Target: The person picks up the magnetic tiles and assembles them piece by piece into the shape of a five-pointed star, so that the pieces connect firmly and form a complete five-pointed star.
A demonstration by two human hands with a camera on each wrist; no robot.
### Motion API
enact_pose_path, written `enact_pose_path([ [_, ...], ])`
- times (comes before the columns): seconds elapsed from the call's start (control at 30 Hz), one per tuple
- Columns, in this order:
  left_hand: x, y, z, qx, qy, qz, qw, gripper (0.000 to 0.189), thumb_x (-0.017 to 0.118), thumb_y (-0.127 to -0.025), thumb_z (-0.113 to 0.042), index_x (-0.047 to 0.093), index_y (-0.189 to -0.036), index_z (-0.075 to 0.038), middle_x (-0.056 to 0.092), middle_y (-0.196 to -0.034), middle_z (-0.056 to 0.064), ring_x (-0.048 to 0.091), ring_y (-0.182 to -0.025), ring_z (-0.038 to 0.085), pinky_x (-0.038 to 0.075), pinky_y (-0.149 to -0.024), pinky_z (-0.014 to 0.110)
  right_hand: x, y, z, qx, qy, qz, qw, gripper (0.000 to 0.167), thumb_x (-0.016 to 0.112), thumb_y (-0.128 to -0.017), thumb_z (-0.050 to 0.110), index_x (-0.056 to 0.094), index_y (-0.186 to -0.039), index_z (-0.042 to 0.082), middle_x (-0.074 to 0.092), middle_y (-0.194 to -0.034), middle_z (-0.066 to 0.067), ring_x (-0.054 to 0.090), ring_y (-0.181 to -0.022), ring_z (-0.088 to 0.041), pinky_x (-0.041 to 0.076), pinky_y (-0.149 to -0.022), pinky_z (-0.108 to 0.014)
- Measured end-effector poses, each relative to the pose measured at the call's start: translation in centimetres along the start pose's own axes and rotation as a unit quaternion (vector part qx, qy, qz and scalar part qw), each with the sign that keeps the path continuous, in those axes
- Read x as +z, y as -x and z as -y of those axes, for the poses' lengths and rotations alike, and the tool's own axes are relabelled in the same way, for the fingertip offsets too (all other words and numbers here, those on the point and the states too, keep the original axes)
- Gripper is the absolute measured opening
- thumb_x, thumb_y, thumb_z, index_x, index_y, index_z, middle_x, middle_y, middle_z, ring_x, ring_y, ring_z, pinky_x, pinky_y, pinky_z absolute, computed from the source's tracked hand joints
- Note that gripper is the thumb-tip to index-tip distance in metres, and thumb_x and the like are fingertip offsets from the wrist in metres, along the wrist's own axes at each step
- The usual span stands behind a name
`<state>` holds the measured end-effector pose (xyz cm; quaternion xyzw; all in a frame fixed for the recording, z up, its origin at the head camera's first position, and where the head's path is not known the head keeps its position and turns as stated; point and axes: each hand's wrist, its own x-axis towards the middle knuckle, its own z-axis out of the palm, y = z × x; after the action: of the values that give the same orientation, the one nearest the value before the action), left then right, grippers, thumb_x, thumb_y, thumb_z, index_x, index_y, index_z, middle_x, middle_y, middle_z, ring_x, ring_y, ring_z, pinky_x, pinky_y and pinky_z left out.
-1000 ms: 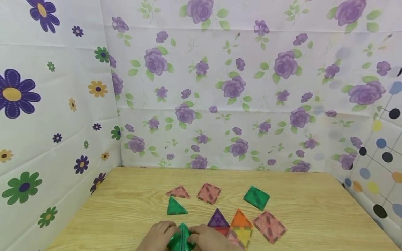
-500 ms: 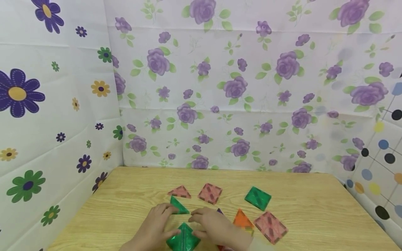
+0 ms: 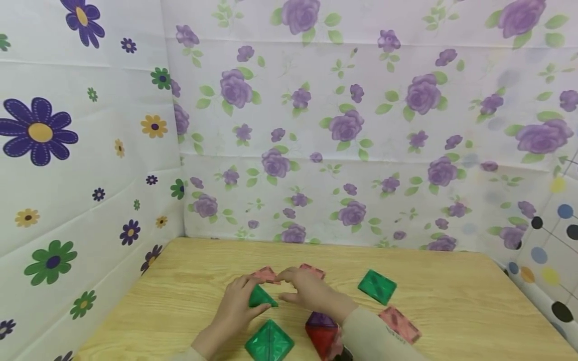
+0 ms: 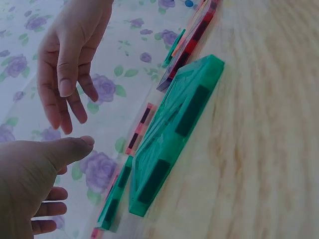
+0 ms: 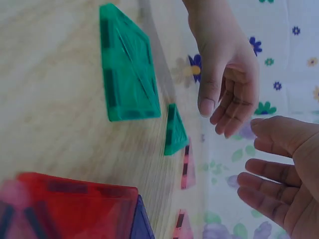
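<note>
My left hand [image 3: 237, 306] hovers beside a green triangular magnetic tile [image 3: 262, 297], partly covering it in the head view; the left wrist view shows no contact with it. To the right, my right hand [image 3: 309, 291] is raised over the table, fingers extended and holding nothing. Thumbs and fingers of the two hands face each other with a gap between, as both wrist views show. Nearer the front edge lies a green diamond-shaped piece [image 3: 269, 341] with a seam down its middle, touched by neither hand. In the right wrist view, this green piece [image 5: 129, 64] lies flat.
Behind the hands are a pink triangular tile [image 3: 267, 274] and a pink square tile [image 3: 316, 271], both partly hidden. A green square tile [image 3: 378, 287] and another pink tile [image 3: 401, 325] lie right. Purple [image 3: 319, 319] and red [image 3: 322, 340] tiles sit beside the right forearm.
Both hands have let go of the green diamond-shaped piece and moved forward toward the small green triangle. The right forearm now covers the orange and yellow tiles. The head view has shifted slightly.
</note>
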<state>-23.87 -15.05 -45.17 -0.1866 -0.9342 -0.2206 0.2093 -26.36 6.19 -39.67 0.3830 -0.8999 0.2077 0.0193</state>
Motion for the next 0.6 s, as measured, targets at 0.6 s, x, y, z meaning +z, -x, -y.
enact_pose_path([
  [0.6, 2.2, -0.4, 2.2, -0.038, 0.025, 0.015, 0.9988, 0.063, 0.081, -0.072, -0.043, 0.06, -0.123, -0.012, 0.059, -0.123, 0.014, 0.055, -0.115, 0.037, 0.048, -0.094, 0.053, 1.8, -4.2, -3.0, 0.08, -0.068, 0.016, 0.9943, 0.044, 0.067, -0.091, 0.026, 0.058, -0.131, 0.01, 0.06, -0.132, -0.008, 0.062, -0.112, -0.028, 0.055, -0.085, -0.038],
])
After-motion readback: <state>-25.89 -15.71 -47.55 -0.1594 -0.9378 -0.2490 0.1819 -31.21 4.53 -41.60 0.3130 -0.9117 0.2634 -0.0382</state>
